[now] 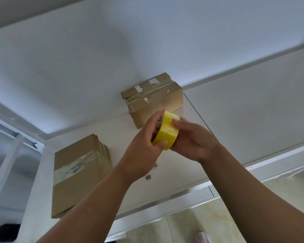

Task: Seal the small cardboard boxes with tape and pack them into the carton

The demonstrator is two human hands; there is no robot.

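A yellow roll of tape (168,129) is held in the air above the white table (165,172) by both hands. My left hand (144,146) grips its left side, fingers through the core and thumb on the rim. My right hand (193,139) cups the roll from the right, thumb on its outer face. Behind the roll a small cardboard box (153,97) stands against the wall, with old tape strips and torn white patches on top. A second small cardboard box (79,171) lies at the table's left, crossed by a band of clear tape.
Small metal bits (147,177) lie on the table under my left forearm. A white wall (112,50) rises behind the table and a white panel (253,111) stands at the right. Light tiled floor (209,223) shows below the table's front edge.
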